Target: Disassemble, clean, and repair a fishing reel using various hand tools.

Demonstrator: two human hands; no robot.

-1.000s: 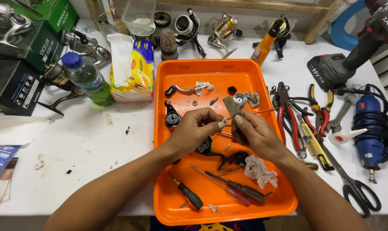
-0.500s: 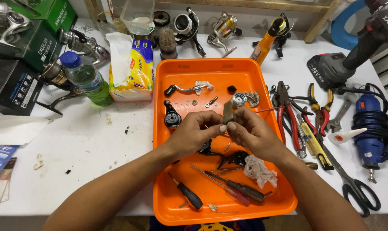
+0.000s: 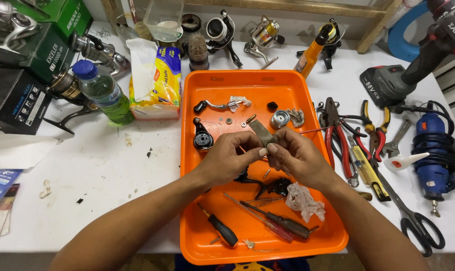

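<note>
Over the orange tray (image 3: 197, 100), your left hand (image 3: 227, 159) and right hand (image 3: 296, 156) both pinch a small grey strip (image 3: 261, 133), fingertips touching, screwdrivers (image 3: 275, 222) nearer you.

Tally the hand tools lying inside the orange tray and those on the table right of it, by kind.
Screwdrivers in the orange tray: 3 (black-handled, brown-handled, red-handled)
Pliers on the table: 2 (red-handled, yellow-handled)
Yellow-handled screwdriver: 1
Wrench: 1
Scissors: 1
Total: 8
</note>
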